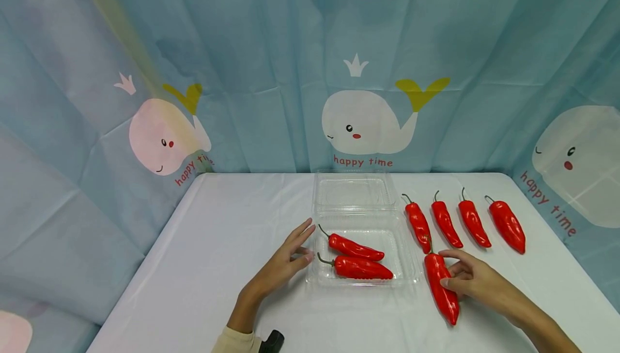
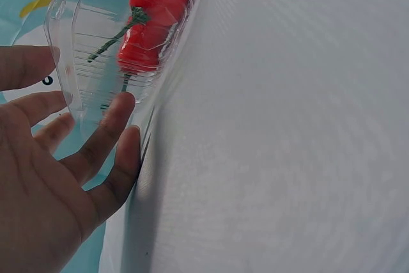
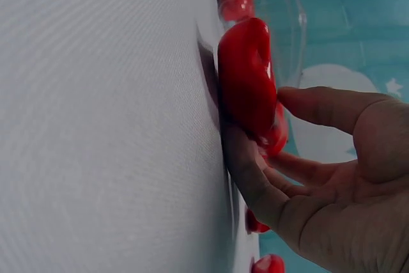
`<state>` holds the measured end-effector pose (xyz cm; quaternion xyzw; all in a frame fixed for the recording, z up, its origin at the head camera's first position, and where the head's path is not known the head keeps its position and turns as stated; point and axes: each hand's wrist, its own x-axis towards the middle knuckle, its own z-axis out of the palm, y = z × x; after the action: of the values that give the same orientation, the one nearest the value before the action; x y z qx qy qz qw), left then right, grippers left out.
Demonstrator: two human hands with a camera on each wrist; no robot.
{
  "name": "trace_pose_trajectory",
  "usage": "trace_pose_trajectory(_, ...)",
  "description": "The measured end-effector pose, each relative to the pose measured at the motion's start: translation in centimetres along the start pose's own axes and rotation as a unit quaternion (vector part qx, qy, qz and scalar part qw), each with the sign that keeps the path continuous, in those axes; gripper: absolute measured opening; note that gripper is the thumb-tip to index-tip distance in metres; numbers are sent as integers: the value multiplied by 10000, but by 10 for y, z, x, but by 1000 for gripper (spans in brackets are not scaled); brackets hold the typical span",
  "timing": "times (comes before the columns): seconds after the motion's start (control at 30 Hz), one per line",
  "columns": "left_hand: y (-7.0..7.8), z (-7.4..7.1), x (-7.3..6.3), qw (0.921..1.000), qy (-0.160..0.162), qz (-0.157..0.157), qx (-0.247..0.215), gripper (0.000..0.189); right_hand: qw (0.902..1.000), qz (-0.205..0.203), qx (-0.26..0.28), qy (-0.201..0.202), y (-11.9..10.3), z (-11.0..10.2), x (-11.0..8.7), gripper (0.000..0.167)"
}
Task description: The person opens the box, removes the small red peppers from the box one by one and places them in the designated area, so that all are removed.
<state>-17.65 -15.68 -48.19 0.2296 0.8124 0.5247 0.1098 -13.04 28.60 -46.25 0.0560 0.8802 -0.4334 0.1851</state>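
My right hand (image 1: 477,283) holds a red chili pepper (image 1: 438,280) at the table's front right, thumb on its near side. In the right wrist view the fingers (image 3: 252,177) reach under this pepper (image 3: 246,78), close to the cloth. A clear plastic clamshell box (image 1: 398,237) lies with its lid folded back. Inside it, one red pepper (image 1: 356,247) lies above another pepper (image 1: 363,268), both stems to the left. My left hand (image 1: 278,269) is at the box's left side, its loosely spread fingers (image 2: 105,132) against the clear wall.
Several more red peppers stand in a row at the back right, from the leftmost pepper (image 1: 417,223) to the rightmost pepper (image 1: 507,224). The white-clothed table (image 1: 218,245) meets a blue whale-print curtain (image 1: 261,127) at its back and sides.
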Motion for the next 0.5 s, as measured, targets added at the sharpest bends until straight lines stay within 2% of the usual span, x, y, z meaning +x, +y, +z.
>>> trace_pose_trajectory(0.27, 1, 0, -1, 10000, -15, -26, 22, 68, 10000, -10, -12, 4, -1, -2, 0, 84)
trace_pose_trajectory(0.5, 1, 0, -1, 10000, -3, -12, 45, 68, 9998, -178, 22, -7, -5, -11, -2, 82)
